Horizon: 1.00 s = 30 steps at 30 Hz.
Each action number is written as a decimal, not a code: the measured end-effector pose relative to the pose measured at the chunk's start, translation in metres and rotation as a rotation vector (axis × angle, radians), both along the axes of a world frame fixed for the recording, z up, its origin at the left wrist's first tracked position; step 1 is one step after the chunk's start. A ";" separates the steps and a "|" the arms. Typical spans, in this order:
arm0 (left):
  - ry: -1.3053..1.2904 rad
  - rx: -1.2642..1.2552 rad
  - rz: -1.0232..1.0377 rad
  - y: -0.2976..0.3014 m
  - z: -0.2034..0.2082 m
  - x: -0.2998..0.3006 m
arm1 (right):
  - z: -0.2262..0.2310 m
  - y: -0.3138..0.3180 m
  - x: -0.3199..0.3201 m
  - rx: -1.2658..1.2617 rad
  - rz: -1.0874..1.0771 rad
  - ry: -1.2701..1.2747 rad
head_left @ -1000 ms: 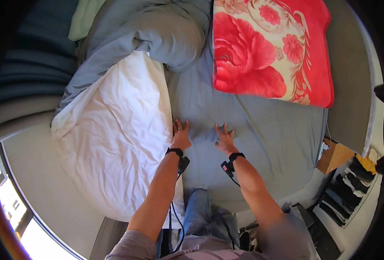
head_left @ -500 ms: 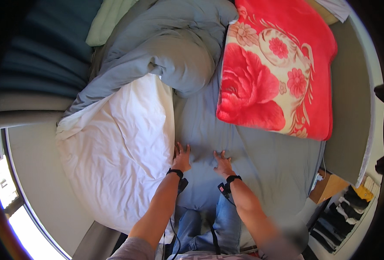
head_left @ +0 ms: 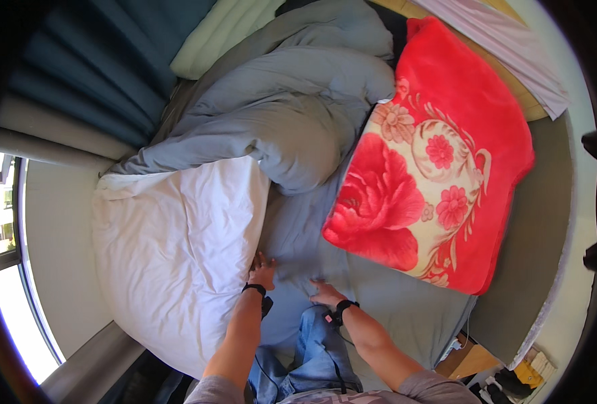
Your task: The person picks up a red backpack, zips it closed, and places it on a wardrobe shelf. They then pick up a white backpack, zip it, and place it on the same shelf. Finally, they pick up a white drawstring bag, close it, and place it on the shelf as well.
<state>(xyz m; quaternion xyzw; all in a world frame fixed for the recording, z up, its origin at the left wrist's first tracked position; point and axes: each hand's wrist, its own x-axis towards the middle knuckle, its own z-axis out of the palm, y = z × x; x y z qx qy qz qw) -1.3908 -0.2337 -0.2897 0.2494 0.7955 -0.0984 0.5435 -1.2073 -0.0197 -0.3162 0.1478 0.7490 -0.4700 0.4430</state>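
My left hand [head_left: 263,273] is open with fingers spread, beside the free edge of the folded-back white side of the bedding [head_left: 184,229]; whether it presses on that edge or on the sheet is hard to tell. My right hand [head_left: 327,293] is over the grey fitted sheet [head_left: 379,296], near my knee, with fingers stretched to the left and nothing visible in them. Dark bands with small devices sit on both wrists. Farther up lies a bunched grey duvet [head_left: 298,114], continuous with the white part. A folded red floral blanket [head_left: 460,188] rests on the right.
Pale pillow [head_left: 217,34] at the far left, next to blue curtains [head_left: 96,67]. A window [head_left: 22,316] is on the left. Along the right side stands a grey panel [head_left: 544,195]. A wooden box [head_left: 467,360] and folded clothes [head_left: 514,380] are low on the right.
The view has tilted up and turned, so the bedding sits lower and more of the bed's far end shows. My right hand's fingers now point left rather than forward. The bedding looks unchanged.
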 end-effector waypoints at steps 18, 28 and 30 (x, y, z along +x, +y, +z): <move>0.174 0.486 0.635 0.111 0.093 -0.209 | 0.178 0.124 -0.119 0.126 -0.323 0.331; -0.470 0.992 1.545 0.146 0.167 -0.340 | 0.177 0.089 -0.186 0.142 -0.582 0.309; -0.608 1.124 1.535 0.140 0.208 -0.363 | 0.184 0.078 -0.210 0.150 -0.602 0.209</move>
